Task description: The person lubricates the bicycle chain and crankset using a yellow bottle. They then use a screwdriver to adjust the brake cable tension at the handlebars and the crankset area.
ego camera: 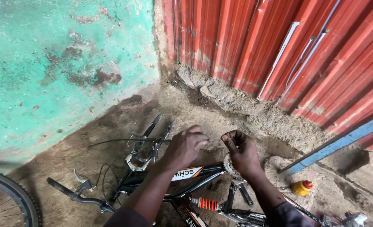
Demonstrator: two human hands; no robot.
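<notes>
While pinching, both hands (213,147) above frame (186,173)

I see my left hand (185,147) and right hand (242,152) close together above an upturned bike frame (182,185) on the dirt floor (110,138), fingertips pinched on a thin cable (123,141). An orange spring (207,204) sits low in the frame. A yellow bottle (301,188) lies by the red metal wall (279,46); a wheel (9,201) shows at left.
</notes>
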